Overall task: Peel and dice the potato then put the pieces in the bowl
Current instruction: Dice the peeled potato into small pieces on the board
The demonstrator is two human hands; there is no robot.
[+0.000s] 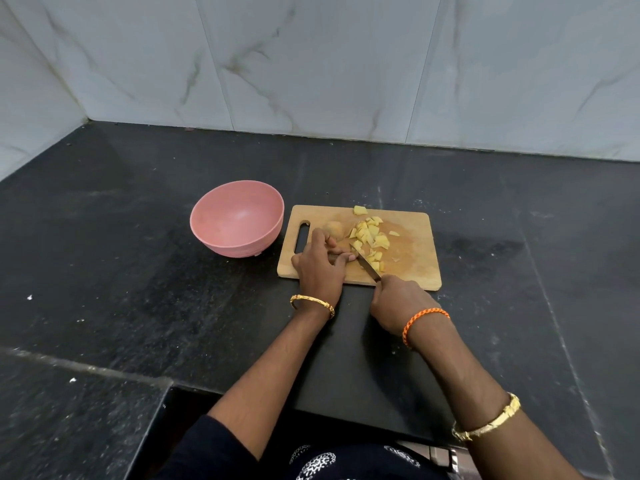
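Observation:
On the wooden cutting board (412, 268) lies a heap of yellow diced potato pieces (372, 237). One loose piece (360, 210) sits at the board's far edge. An uncut brownish potato chunk (335, 228) lies near the handle slot. My left hand (318, 265) lies on the board, its fingertips holding down a potato piece that they mostly hide. My right hand (398, 299) grips the handle of a knife (365, 263), whose blade points into the pile beside my left fingers. A pink bowl (214, 237) stands to the left of the board with nothing in it.
The board and bowl rest on a black stone counter (138, 271). A marble-tiled wall (311, 64) rises behind and at the left. A lower dark ledge (69, 410) sits at the near left. White specks dot the counter.

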